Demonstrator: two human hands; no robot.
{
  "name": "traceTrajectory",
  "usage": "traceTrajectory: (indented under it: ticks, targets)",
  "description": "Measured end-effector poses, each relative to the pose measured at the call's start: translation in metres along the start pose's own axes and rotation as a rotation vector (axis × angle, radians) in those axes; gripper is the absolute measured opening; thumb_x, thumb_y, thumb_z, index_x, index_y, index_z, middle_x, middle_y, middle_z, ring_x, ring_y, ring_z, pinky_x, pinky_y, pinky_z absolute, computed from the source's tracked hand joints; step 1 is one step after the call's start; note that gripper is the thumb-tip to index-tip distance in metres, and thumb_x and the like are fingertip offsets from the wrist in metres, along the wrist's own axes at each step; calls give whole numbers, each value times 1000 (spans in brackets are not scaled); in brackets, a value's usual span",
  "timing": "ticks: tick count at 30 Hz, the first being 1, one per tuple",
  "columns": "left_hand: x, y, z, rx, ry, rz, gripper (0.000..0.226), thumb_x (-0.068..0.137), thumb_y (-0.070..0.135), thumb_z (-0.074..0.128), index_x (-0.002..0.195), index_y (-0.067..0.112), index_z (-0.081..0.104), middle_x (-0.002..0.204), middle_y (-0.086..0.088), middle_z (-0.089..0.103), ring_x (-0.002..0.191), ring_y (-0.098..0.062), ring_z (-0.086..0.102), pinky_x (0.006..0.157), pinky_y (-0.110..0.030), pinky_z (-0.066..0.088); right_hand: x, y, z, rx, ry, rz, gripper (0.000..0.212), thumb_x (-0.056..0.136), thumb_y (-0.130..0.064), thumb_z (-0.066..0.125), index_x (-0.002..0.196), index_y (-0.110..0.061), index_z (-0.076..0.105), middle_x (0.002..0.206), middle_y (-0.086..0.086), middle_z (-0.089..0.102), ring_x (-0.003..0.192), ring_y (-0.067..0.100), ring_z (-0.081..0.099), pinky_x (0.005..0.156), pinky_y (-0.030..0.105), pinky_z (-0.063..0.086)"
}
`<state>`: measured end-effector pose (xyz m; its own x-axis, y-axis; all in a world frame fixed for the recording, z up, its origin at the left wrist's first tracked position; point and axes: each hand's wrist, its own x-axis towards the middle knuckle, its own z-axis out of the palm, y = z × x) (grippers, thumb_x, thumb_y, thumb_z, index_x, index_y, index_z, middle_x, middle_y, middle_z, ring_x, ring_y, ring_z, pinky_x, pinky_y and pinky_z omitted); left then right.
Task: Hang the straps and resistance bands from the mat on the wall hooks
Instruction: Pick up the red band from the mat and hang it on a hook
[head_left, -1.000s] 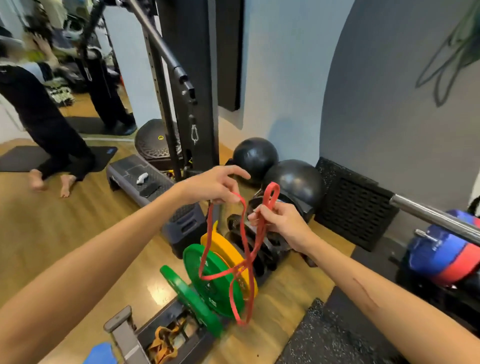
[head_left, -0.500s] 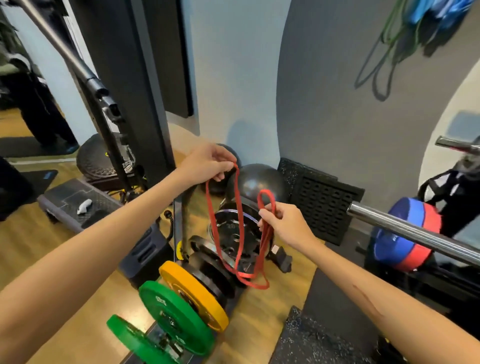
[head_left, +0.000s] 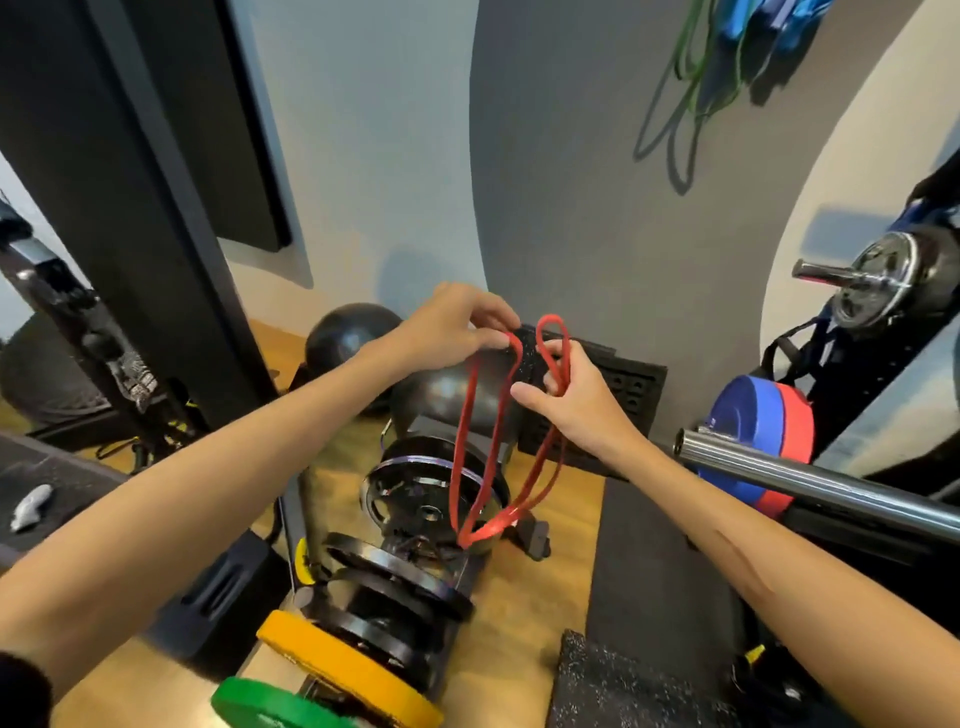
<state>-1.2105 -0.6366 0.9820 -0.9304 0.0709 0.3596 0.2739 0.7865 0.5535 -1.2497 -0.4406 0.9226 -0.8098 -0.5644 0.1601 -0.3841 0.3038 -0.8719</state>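
above the plate rack, red band is pinched by left hand & right hand. w/ loops doubled, one could prob. be missed at the hook, or snagged on plates.

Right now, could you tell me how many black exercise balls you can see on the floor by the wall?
2. One black ball sits against the wall behind the left forearm; the other black ball lies nearer, partly behind the red resistance band. More may be hidden behind the arms.

Thin red rubber resistance band; yellow disc weight plate; green disc weight plate; glossy black round ball; black-and-white speckled rubber mat.
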Motion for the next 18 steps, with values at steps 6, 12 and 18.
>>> traceTrajectory:
  ticks: [6,12,18]
  targets:
    - [40,3,18,-235,101,100,18,83,4,68,100,8,72,92,0,72,88,-7,68,78,-18,52,52,2,8,20,141,24,31,92,-34,63,88,-3,64,69,4,56,61,11,51,63,31,42]
    - [64,-62,53,-461,132,-177,65,78,18,78,134,16,45,128,-2,56,117,-12,55,93,-27,50,125,0,-19,5,191,129,26,91,-29,55,73,-11,62,53,-4,50,50,14,47,57,32,38]
    - [88,-125,130,-438,-304,-346,108,62,41,88,148,20,26,142,10,40,132,-6,40,111,-27,31,184,-13,-50,6,153,22,26,91,-24,54,66,-16,55,41,-11,43,43,11,42,54,31,39]
